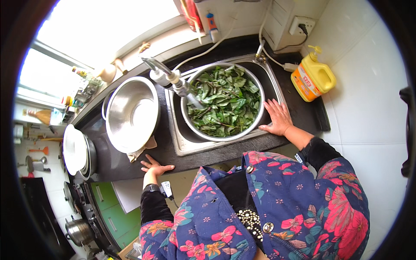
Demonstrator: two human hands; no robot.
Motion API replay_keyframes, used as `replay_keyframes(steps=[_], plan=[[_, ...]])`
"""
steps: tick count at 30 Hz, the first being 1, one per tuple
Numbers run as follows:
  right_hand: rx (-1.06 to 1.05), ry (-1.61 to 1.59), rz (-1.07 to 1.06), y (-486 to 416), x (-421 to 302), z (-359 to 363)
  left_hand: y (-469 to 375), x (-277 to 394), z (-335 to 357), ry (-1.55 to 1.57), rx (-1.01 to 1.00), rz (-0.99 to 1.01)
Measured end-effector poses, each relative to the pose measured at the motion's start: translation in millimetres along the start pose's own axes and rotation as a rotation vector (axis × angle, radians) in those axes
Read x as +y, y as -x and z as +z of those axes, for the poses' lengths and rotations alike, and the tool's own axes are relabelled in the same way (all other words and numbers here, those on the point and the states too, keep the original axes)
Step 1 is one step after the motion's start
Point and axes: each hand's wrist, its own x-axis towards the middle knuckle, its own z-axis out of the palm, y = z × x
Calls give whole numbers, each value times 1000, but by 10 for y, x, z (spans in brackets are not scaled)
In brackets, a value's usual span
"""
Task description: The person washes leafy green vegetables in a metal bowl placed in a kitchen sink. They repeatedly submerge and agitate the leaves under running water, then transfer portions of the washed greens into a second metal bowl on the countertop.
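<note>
A wide metal basin point(262, 112) heaped with green leafy vegetables point(224, 97) sits in the stainless steel sink point(182, 148). From the faucet point(180, 85), water appears to run onto the leaves at the left side. My right hand point(278, 118) rests with spread fingers on the sink's right front rim, close beside the basin. My left hand point(156, 167) lies on the front edge of the dark countertop point(201, 158), fingers apart and holding nothing. Just beyond it are a folded cloth point(142, 150) and a metal bowl point(133, 113) whose inside looks bare.
A yellow pump jug point(313, 76) stands at the right, near a plugged cord point(303, 29). Stacked white and metal basins point(78, 151) are at the counter's left end. Farther left, a lidded pot point(79, 231) stands by the stove. Bottles and jars line the windowsill.
</note>
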Motion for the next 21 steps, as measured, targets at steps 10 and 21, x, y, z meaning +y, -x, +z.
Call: replay_keyframes(steps=[10,21], plan=[[7,-28,12,7,-29,9,6,-66,65,74,19,58],[34,27,51,8,-35,38,-96,-114,135,169,52,109]])
